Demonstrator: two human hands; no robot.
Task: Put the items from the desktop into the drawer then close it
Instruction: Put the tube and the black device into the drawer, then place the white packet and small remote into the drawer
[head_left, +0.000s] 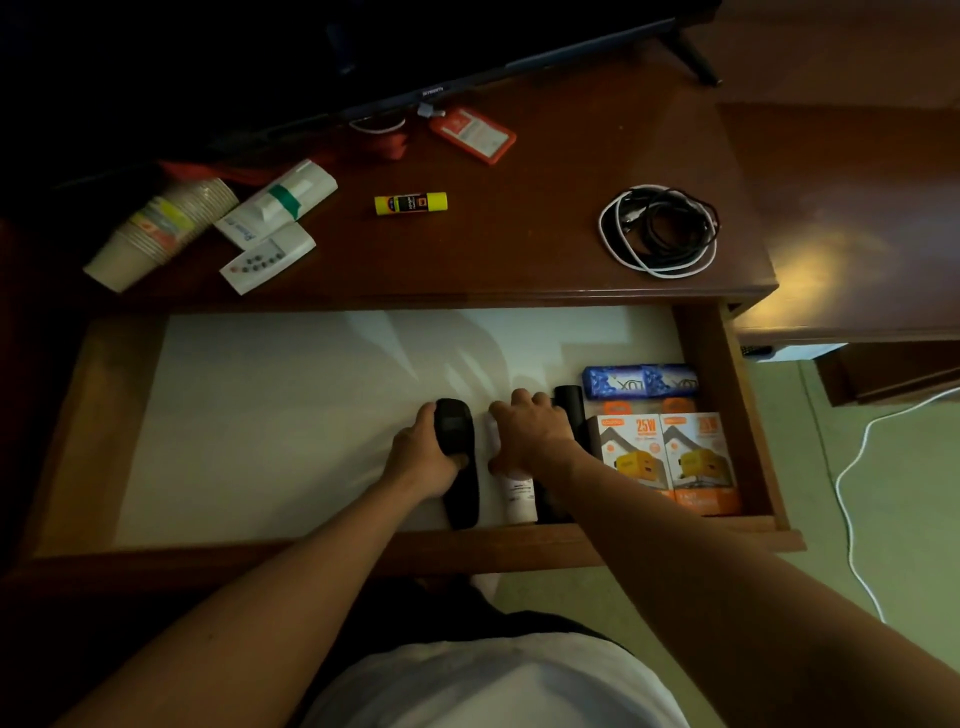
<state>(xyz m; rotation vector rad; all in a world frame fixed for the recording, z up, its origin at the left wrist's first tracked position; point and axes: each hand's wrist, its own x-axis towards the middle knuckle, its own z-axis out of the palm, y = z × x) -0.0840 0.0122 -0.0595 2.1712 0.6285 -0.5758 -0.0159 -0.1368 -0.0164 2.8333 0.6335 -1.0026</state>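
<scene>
The drawer (737, 415) stands pulled out under the desktop (519, 249), lined in white. My left hand (423, 457) grips a black remote (460, 499) lying in the drawer. My right hand (532, 431) rests curled over a white tube (518, 499) beside it, with a black remote (569, 397) on its right. Two orange charger boxes (670, 457) and blue soap bars (641, 380) fill the drawer's right end. On the desktop lie a yellow glue stick (410, 203), coiled cables (660, 228), a white remote (267, 258), a white packet (280, 202), stacked paper cups (161, 231) and an orange card holder (474, 134).
A dark TV (363, 52) stands at the back of the desk, its foot (696, 54) at the right. A white cable (852, 467) trails over the green floor on the right. The drawer's left half shows bare white liner (260, 415).
</scene>
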